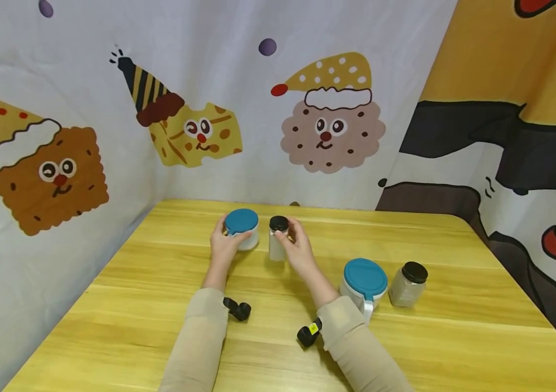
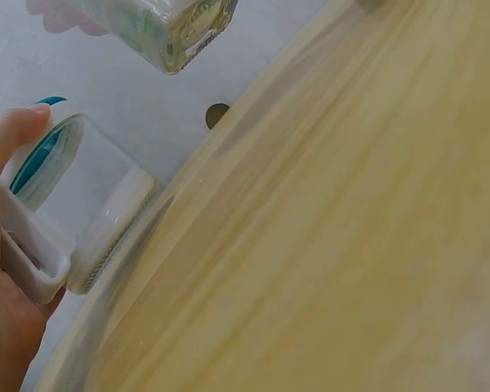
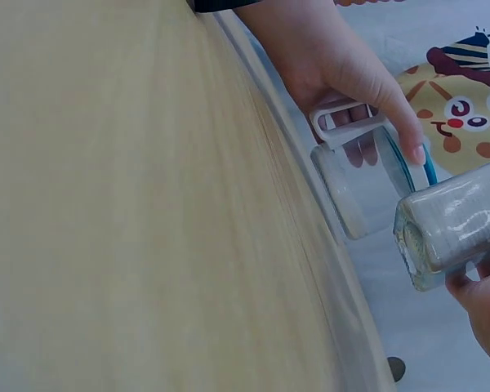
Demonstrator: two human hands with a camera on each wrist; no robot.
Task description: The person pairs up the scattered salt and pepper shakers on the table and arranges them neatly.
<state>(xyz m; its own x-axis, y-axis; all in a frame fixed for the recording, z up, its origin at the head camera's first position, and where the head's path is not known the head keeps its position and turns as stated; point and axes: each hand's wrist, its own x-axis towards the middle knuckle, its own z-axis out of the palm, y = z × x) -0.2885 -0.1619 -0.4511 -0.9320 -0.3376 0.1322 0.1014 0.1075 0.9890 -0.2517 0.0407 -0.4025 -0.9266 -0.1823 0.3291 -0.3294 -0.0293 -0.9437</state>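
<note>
My left hand grips a clear jar with a blue lid and a white handle. Its thumb lies at the lid's rim, and the other fingers are partly hidden behind the jar. Whether that jar's base touches the table, I cannot tell. In my right hand is a narrower, square-sided glass jar with a black lid. It is held above the table, to the right of the blue-lidded jar and apart from it.
On the right of the wooden table stands another blue-lidded jar with a handle, close to my right forearm. Beside it is a second black-lidded jar. A cartoon-printed curtain hangs behind the table.
</note>
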